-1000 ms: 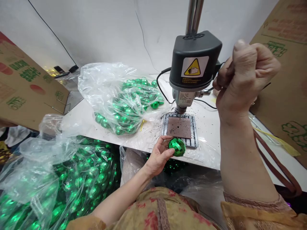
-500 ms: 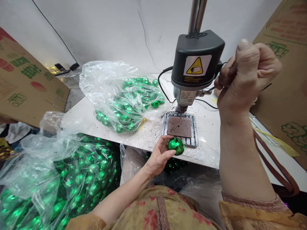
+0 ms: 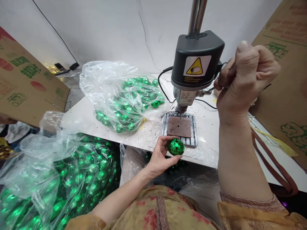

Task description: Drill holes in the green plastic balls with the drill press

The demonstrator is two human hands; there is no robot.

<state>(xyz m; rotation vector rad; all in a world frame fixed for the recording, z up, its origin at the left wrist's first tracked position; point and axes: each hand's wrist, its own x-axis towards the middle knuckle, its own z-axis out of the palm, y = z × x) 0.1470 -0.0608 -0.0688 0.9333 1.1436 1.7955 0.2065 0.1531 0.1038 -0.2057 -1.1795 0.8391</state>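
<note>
Thumb and fingers of my left hand (image 3: 158, 159) are closed around a shiny green faceted ball (image 3: 176, 147), just in front of the drill press base (image 3: 194, 136). My right hand (image 3: 248, 72) is raised in a fist at the right side of the drill press (image 3: 196, 62), gripping its feed lever (image 3: 211, 90), most of which the fingers hide. Under the chuck (image 3: 182, 109), a brown square pad (image 3: 184, 129) with a small dark hole lies on the slotted base. The thin drill bit points down above the pad.
Dark shavings are scattered around the base. A clear plastic bag (image 3: 100, 83) of green balls lies on the white table (image 3: 83, 119). A larger bag (image 3: 35, 163) of them stands at the lower left. Cardboard boxes (image 3: 31, 70) flank both sides; a brown strap (image 3: 271, 159) hangs at right.
The green ball has turned in my left fingers, showing a different side with its facets in a ring. My left thumb has shifted slightly lower and right. My right hand stays nearly still.
</note>
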